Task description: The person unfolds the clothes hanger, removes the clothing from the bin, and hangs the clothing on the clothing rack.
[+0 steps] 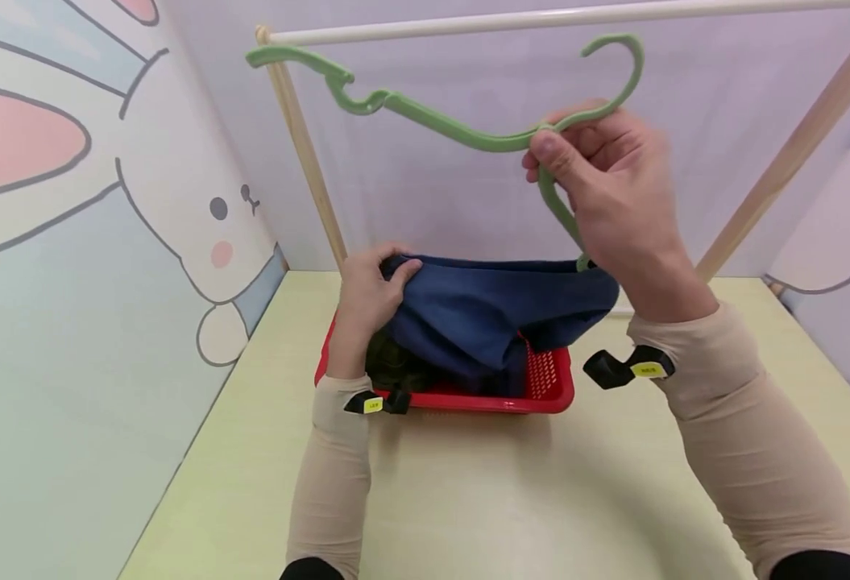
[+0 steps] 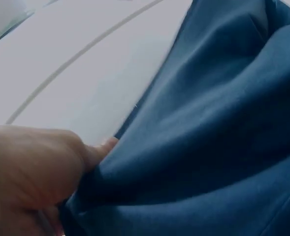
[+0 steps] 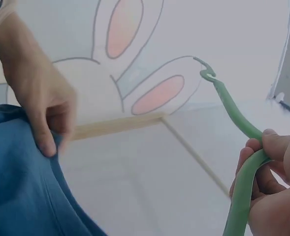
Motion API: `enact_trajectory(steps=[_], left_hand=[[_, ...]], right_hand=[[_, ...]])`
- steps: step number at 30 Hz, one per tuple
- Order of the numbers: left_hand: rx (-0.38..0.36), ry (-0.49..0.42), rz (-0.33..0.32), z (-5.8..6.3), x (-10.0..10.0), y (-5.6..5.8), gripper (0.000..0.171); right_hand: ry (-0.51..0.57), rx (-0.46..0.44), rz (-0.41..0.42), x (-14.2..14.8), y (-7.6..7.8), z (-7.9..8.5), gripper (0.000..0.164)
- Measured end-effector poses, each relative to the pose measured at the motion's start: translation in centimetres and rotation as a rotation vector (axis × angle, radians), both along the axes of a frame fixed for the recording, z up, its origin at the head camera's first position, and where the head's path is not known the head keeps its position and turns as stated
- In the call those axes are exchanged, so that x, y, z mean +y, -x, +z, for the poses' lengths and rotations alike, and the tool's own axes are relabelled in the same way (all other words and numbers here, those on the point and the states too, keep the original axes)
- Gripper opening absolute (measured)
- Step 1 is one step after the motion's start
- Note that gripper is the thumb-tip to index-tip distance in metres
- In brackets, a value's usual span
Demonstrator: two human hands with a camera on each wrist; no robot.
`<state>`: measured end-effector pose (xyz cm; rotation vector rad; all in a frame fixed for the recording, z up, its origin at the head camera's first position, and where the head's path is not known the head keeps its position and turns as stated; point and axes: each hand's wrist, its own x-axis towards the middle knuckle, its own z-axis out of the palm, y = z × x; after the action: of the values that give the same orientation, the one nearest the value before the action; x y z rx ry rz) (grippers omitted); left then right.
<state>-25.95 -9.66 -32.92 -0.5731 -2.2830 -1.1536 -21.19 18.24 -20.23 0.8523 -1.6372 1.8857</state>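
Note:
A green plastic clothes hanger is pinched at its neck by my right hand, its hook curving up above the fingers. One arm of the hanger reaches up to the left; the other slopes down to the right end of a dark blue garment, where its tip overlaps the top edge. My left hand pinches the left end of that edge between thumb and fingers. In the left wrist view the blue cloth stretches away from the thumb. The right wrist view shows the hanger between my right thumb and fingers.
Below the garment stands a red perforated basket with dark, patterned cloth inside. A rack with a white rail and wooden posts rises behind. Rabbit-printed walls border the pale table.

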Motion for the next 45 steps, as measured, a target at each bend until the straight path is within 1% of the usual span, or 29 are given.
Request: enact_trajectory(steps=[3, 7, 9, 13, 16, 18, 19, 22, 24, 25, 29, 35, 39, 43, 45], left_hand=[[0.058, -0.093, 0.035, 0.2, -0.7, -0.1, 0.016], [0.158, -0.219, 0.073, 1.1, -1.7, -0.8, 0.018], [0.197, -0.258, 0.070, 1.5, -1.8, -1.2, 0.019], [0.245, -0.298, -0.008, 2.1, -1.1, -2.1, 0.021], [0.252, -0.338, -0.085, 2.6, -0.5, -2.6, 0.019], [0.250, -0.387, -0.120, 2.9, -0.3, -2.8, 0.017], [0.249, -0.418, -0.139, 3.0, -0.3, -2.8, 0.015], [0.247, -0.499, -0.170, 3.4, -0.3, -3.2, 0.011], [0.240, -0.551, -0.175, 3.5, -0.3, -3.5, 0.010], [0.236, -0.576, -0.173, 3.6, -0.3, -3.6, 0.009], [0.216, -0.676, -0.151, 3.8, -0.3, -3.9, 0.009], [0.191, -0.802, -0.126, 4.0, -0.7, -3.8, 0.009], [0.209, -0.837, -0.089, 4.1, -1.3, -3.6, 0.008], [0.236, -0.864, -0.036, 4.3, -2.1, -3.6, 0.008], [0.246, -0.877, -0.025, 4.3, -2.4, -3.5, 0.008]], right_hand=[[0.008, 0.016, -0.015, 0.5, -0.4, 0.6, 0.011], [-0.005, 0.031, -0.003, 0.6, -0.2, 0.9, 0.012], [-0.018, 0.053, 0.008, 0.6, -0.1, 1.0, 0.013], [-0.003, 0.092, 0.030, 0.5, 0.0, 1.2, 0.016], [0.077, 0.075, 0.083, 0.2, -0.1, 1.4, 0.020], [0.120, 0.066, 0.112, 0.0, 0.0, 1.3, 0.021], [0.125, 0.063, 0.117, -0.1, 0.1, 1.0, 0.020], [0.059, 0.063, 0.077, -0.3, 0.7, -0.2, 0.016], [0.007, 0.037, 0.054, -0.4, 1.0, -1.3, 0.013], [-0.016, 0.021, 0.041, -0.4, 1.1, -1.8, 0.013], [-0.044, -0.057, 0.039, 0.0, 1.0, -3.3, 0.015], [-0.094, -0.095, 0.031, 0.6, 0.9, -3.9, 0.015], [-0.140, -0.112, 0.023, 1.2, 0.7, -4.3, 0.013], [-0.197, -0.099, 0.017, 1.4, 0.6, -4.6, 0.012], [-0.224, -0.090, 0.019, 1.4, 0.6, -4.7, 0.012]])
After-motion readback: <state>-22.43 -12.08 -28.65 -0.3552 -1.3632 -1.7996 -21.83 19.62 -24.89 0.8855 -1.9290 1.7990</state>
